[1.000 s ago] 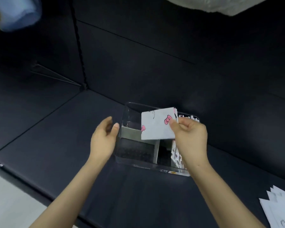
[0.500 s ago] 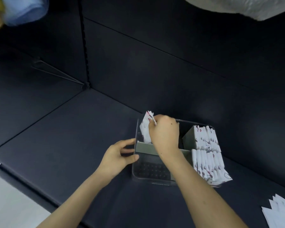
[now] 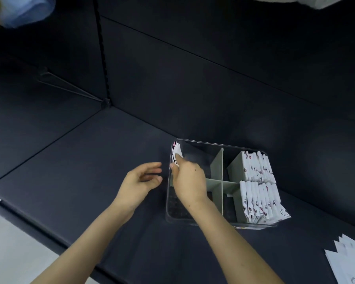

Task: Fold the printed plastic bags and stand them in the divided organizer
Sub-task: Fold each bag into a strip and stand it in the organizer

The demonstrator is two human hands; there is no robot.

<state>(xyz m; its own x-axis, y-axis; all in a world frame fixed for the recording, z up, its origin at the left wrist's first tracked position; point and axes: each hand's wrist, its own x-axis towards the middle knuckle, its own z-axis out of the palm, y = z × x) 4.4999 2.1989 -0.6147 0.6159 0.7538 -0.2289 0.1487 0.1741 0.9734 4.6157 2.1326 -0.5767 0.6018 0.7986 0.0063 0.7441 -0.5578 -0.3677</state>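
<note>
The right hand [image 3: 190, 181] pinches a folded bag [image 3: 177, 152]. It holds the bag down in the far left box of the clear organizer [image 3: 203, 142], tight against the left wall. The left hand [image 3: 140, 182] is loose, with fingers apart, and holds nothing. It is just beside that wall, but I can't see it touching.

I can see no other bag in that box, so nothing would prop this one up. If the hand lets go too soon, the bag may flop flat or pop open, because thin plastic likes to spring back. The organizer looks light and the left hand is not holding it, so a push could slide it along the dark shelf [image 3: 80, 171]. On the right side, the standing bags [image 3: 258, 201] in the near box lean out over the rim. A bump might spill them.

The organizer sits near the back wall of the shelf, right of the middle. The most room to move is on its left and along the front edge. The grey dividers [image 3: 217, 165] stand close to the right wrist, so straight up looks like the safest way out. The flat bags [image 3: 348, 261] wait at the near right corner, well apart.
</note>
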